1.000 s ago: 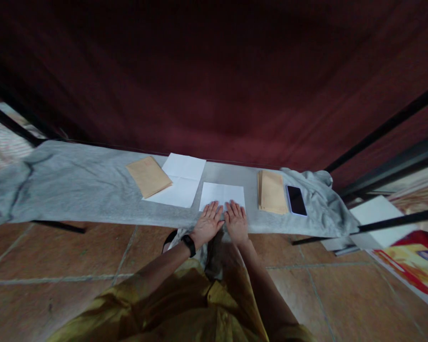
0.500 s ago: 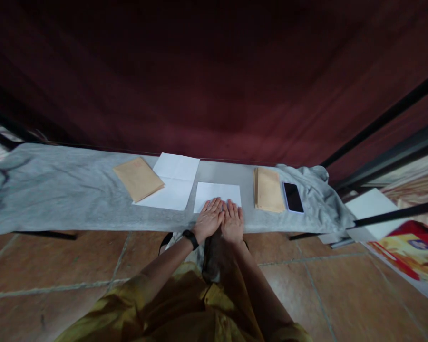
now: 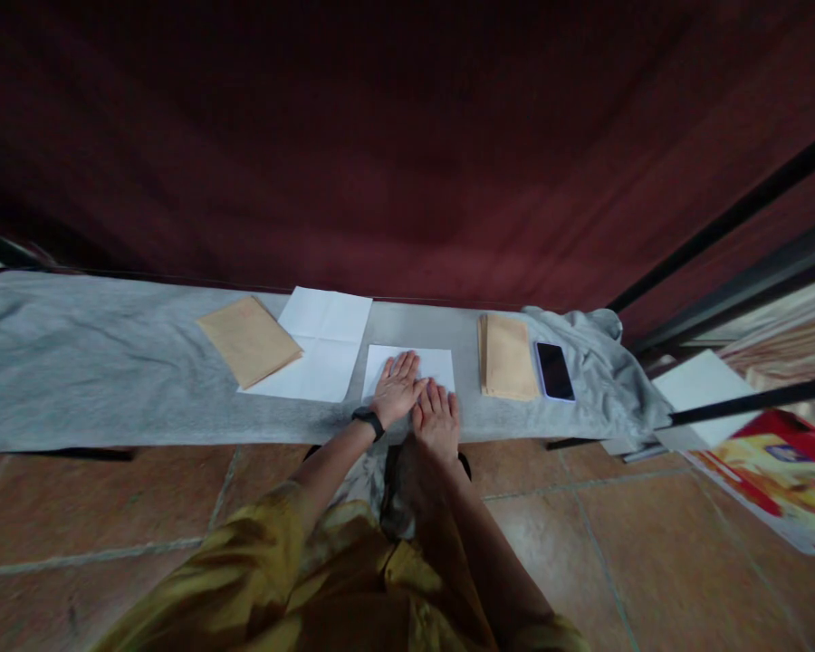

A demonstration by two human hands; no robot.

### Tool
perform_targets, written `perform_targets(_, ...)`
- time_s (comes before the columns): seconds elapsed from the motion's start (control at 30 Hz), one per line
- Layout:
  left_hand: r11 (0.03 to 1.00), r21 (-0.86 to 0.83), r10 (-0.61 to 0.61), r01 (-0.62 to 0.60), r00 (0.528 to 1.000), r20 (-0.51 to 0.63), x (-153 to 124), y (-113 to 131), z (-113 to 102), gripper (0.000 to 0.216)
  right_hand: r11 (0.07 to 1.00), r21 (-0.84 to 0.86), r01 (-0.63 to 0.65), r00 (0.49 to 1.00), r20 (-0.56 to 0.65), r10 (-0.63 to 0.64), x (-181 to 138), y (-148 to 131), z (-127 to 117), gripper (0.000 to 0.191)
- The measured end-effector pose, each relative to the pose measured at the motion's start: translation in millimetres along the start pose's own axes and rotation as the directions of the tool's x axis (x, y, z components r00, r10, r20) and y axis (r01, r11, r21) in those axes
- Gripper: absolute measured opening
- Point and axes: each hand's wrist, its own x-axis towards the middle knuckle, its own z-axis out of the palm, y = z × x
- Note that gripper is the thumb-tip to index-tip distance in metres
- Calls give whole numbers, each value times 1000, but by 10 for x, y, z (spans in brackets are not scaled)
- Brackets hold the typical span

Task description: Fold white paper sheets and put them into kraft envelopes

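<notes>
A small white sheet of paper (image 3: pixel 431 360), which looks folded, lies at the front middle of the cloth-covered table. My left hand (image 3: pixel 397 391), with a dark watch on its wrist, rests flat on it, fingers stretched toward the far edge. My right hand (image 3: pixel 437 421) lies flat on the paper's near right part, its wrist at the table edge. Both palms hide the lower part of the paper. Just to the left is a larger white sheet (image 3: pixel 330 358) with crease lines. A brown envelope (image 3: pixel 250 340) overlaps that sheet's left side.
Right of my hands lies a stack of brown envelopes (image 3: pixel 508 358), with a phone (image 3: pixel 555 371) beside it. Grey cloth (image 3: pixel 109 362) covers the narrow table and bunches at the right end. A red and yellow box (image 3: pixel 781 471) and a white board (image 3: pixel 703 394) stand beyond a dark frame bar.
My left hand has slid forward over the paper, away from me. My right hand stays near the front edge. The view has shifted slightly.
</notes>
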Motion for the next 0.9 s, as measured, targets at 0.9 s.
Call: perform_targets(0.9,995,53,-83,86,995,-54,-177,-111,-57,60,999,-46,-19,999,39,21,-2,-21,-60,48)
